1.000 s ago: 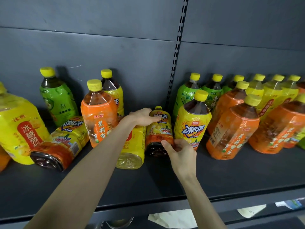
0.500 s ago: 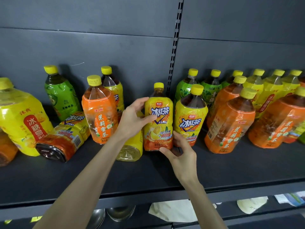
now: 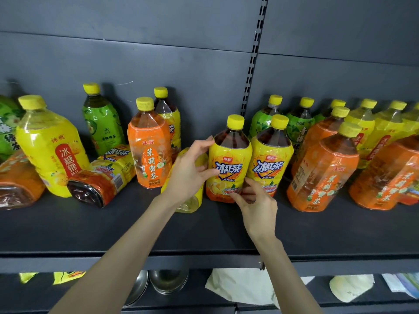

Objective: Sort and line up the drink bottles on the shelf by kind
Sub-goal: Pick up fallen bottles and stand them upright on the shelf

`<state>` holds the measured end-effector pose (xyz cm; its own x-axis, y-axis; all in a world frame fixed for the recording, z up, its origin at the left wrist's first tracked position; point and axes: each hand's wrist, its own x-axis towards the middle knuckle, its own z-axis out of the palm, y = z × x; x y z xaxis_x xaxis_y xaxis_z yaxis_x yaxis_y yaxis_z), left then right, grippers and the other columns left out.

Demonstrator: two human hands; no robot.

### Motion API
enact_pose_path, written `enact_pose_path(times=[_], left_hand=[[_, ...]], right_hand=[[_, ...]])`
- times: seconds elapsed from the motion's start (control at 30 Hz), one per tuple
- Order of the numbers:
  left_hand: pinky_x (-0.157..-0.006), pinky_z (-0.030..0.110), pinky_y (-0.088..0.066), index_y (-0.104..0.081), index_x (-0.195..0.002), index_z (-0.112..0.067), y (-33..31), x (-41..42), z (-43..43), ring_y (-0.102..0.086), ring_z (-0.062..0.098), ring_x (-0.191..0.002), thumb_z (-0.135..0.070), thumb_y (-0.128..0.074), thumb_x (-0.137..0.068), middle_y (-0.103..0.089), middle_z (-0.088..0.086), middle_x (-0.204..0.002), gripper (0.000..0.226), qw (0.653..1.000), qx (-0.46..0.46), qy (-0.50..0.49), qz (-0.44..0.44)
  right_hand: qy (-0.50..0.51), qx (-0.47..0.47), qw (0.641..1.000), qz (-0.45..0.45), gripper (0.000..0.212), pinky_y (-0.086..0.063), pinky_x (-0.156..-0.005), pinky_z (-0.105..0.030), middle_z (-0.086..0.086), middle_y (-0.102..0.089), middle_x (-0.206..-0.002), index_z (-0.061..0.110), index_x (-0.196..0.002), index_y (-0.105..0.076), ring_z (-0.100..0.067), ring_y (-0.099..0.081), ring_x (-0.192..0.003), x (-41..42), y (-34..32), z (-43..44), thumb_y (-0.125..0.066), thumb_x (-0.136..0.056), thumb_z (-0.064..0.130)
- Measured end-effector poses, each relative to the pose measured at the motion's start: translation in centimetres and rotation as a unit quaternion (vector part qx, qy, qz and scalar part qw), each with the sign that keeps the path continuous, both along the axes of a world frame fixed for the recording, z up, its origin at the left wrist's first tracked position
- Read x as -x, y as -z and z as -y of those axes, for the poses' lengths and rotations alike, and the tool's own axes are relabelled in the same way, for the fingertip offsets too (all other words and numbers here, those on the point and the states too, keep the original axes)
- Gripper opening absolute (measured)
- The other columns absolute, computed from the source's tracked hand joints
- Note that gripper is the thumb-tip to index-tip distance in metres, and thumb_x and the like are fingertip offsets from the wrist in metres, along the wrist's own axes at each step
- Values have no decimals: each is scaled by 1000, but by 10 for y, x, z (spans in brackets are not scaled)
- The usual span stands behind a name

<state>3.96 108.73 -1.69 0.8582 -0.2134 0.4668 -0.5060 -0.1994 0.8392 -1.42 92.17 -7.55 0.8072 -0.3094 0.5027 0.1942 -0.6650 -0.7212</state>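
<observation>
An iced black tea bottle [image 3: 229, 155] with a yellow-orange label and yellow cap stands upright on the dark shelf [image 3: 204, 232]. It is right beside a matching bottle [image 3: 271, 155]. My left hand [image 3: 188, 175] grips its left side, thumb on the label. My right hand [image 3: 258, 207] pinches its lower right edge with thumb and fingertips. A third bottle of this kind [image 3: 102, 175] lies on its side to the left. Behind my left hand lies a pale yellow bottle [image 3: 192, 201].
Left of my hands stand an orange jasmine tea bottle [image 3: 149, 152], a green tea bottle [image 3: 102, 123] and a big yellow pear drink bottle [image 3: 52, 150]. Orange bottles [image 3: 324, 171], green and yellow ones crowd the right. Bowls and paper lie on the lower shelf.
The iced tea bottle went from lying on its side to standing upright, then slid right against its twin. Both hands stayed on it.
</observation>
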Motion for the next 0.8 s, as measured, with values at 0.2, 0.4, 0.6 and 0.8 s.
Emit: enact_pose_path(times=[0.2,0.4,0.6,0.8], left_hand=[[-87,19,-50,-46,-132,-15,0,-1,4,-44,8,-124,-5,-74,-78,-44,-1,-145,62,996,-70,-46,33],[-88,29,-48,-61,-120,-11,24,24,-13,-59,17,-106,-22,-68,-86,-63,4,-117,36,965,-153,-192,96],[-88,37,-46,-61,-105,-14,42,42,-35,-54,19,-105,-42,-57,-90,-59,-2,-108,32,952,-19,-303,-40],[-93,35,-47,-59,-116,-20,43,33,-50,-60,19,-104,-61,-50,-87,-65,-3,-110,51,938,18,-235,-254]], right_hand=[[1,24,999,-33,46,-56,-73,-43,-3,-72,-96,13,-121,-61,-17,-65,-71,-5,-4,2,-77,-80,25],[15,24,1000,-13,24,-55,-66,-36,4,-68,-82,10,-102,-66,-12,-63,-66,4,-9,-5,-73,-84,24],[-97,-104,989,-47,18,-53,-71,-15,14,-66,-82,10,-99,-70,4,-64,-78,3,-10,-30,-64,-91,25],[-156,-202,958,-129,30,-57,-84,-35,6,-69,-95,12,-106,-68,-9,-67,-91,-6,-6,-59,-60,-92,37]])
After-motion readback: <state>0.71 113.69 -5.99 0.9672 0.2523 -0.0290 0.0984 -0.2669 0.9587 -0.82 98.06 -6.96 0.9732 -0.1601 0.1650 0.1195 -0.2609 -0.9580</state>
